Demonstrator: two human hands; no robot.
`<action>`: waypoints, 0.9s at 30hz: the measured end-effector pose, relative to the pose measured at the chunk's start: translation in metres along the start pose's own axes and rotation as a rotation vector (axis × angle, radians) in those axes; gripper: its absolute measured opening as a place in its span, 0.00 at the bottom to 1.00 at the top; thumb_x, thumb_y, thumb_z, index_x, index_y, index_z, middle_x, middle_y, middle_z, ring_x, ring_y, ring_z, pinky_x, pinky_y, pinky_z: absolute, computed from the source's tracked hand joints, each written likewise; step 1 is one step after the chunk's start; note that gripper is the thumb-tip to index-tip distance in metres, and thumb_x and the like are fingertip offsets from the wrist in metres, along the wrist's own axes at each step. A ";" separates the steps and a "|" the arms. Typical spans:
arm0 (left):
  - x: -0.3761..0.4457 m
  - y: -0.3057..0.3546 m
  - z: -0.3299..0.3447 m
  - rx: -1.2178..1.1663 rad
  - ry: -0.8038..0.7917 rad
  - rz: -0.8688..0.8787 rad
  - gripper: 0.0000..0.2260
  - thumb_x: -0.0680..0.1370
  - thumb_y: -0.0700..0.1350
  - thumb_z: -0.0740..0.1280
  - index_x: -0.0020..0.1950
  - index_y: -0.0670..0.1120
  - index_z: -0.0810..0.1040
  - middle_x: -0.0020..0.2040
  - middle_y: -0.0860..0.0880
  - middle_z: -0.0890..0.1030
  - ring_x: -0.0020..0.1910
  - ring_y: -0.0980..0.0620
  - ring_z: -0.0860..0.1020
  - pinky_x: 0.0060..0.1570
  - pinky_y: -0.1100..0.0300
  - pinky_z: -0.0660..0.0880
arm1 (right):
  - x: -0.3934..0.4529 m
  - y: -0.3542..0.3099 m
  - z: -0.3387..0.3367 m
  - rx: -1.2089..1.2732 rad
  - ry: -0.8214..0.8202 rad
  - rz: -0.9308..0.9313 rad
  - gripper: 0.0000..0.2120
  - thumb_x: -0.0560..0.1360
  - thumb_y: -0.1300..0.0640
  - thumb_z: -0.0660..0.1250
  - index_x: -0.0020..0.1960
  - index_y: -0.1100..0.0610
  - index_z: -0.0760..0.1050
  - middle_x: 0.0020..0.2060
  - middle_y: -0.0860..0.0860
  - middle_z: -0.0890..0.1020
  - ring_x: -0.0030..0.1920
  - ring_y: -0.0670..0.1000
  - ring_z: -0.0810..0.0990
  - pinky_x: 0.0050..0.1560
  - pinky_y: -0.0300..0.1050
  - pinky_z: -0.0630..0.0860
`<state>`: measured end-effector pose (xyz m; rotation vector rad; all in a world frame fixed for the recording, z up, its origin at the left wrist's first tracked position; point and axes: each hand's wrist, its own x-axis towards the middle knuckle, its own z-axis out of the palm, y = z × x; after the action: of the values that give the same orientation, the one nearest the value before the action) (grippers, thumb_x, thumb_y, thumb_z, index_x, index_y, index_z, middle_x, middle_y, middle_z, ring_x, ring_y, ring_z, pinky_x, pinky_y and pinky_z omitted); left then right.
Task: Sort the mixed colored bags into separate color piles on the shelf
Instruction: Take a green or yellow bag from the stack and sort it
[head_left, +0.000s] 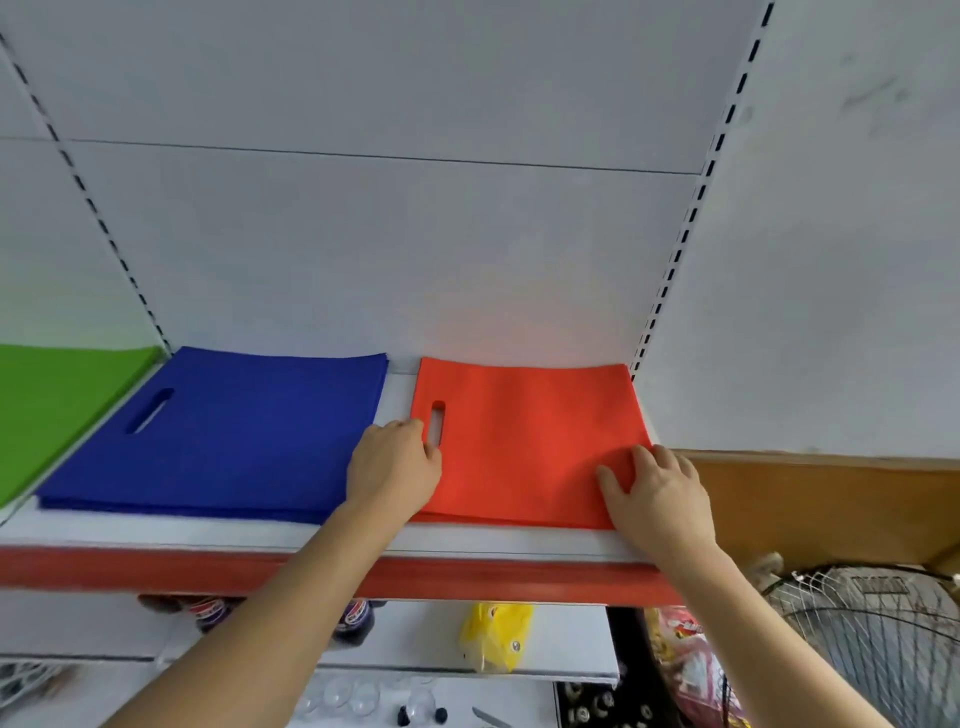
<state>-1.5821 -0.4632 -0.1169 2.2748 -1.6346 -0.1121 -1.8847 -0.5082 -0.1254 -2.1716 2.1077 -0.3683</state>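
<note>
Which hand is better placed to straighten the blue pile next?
Probably the left hand: it sits at the red pile's left edge, beside the blue pile. The right hand is farther away.

This is looking like a small retail shop. White metal gondola shelving (467, 540) is running across the view, with slotted uprights (675, 249) climbing the back panel and a red price-strip edge (156, 569) lining the shelf front (the usual store fixture). Flat non-woven carrier bags are lying in colour piles: green (57, 405), blue (228, 436) and orange-red (524, 441). On the shelf below, drink bottles (353, 623) and a yellow packet (493, 636) are sitting as stock, and a wire-caged fan (872, 639) is standing at the right.
</note>
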 end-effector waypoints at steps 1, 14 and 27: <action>0.000 0.000 -0.001 0.012 -0.009 0.002 0.12 0.83 0.50 0.61 0.58 0.46 0.80 0.47 0.51 0.81 0.49 0.47 0.78 0.43 0.50 0.79 | 0.000 0.000 0.000 -0.001 -0.008 -0.004 0.26 0.81 0.34 0.59 0.61 0.55 0.77 0.61 0.55 0.79 0.68 0.62 0.72 0.67 0.57 0.73; -0.032 -0.040 -0.031 0.066 0.163 -0.001 0.26 0.85 0.56 0.59 0.79 0.44 0.69 0.81 0.41 0.66 0.81 0.40 0.60 0.79 0.44 0.61 | -0.022 -0.044 -0.010 -0.085 0.154 -0.218 0.33 0.83 0.36 0.57 0.80 0.56 0.67 0.82 0.60 0.62 0.83 0.62 0.54 0.81 0.61 0.58; -0.141 -0.232 -0.128 0.141 0.257 -0.181 0.30 0.84 0.61 0.57 0.81 0.46 0.67 0.82 0.41 0.65 0.82 0.39 0.59 0.80 0.40 0.58 | -0.138 -0.255 0.013 -0.009 0.176 -0.547 0.36 0.84 0.34 0.49 0.81 0.57 0.66 0.82 0.60 0.63 0.84 0.61 0.54 0.81 0.61 0.58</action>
<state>-1.3868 -0.2376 -0.0878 2.4206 -1.3442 0.2506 -1.6359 -0.3613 -0.0930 -2.7879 1.5420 -0.6072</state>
